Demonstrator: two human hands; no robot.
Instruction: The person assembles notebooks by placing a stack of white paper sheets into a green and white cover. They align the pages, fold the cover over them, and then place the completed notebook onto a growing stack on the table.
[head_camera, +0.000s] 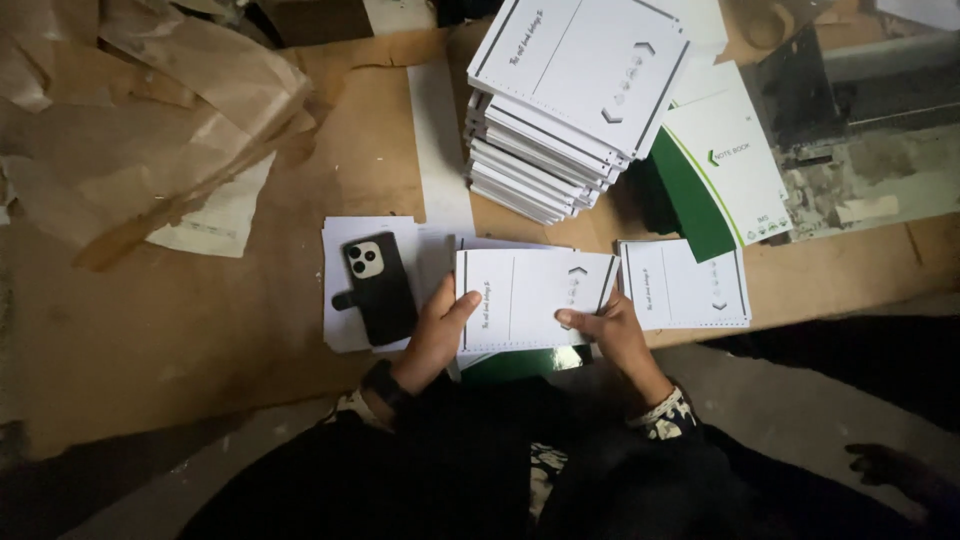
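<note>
While each hand, left hand (432, 335) and right hand (610, 335), grips the white sheet (530, 295), a phone (378, 288) and notebook stack (560, 120) lie near.

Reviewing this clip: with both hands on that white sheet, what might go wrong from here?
1. The notebook stack is tall and unevenly squared; a nudge might topple it toward the hands.
2. The phone lies on loose sheets right beside the left hand; pulling paper may drag it along.
3. The right hand pinches the sheet at one corner, so it may crease.
</note>
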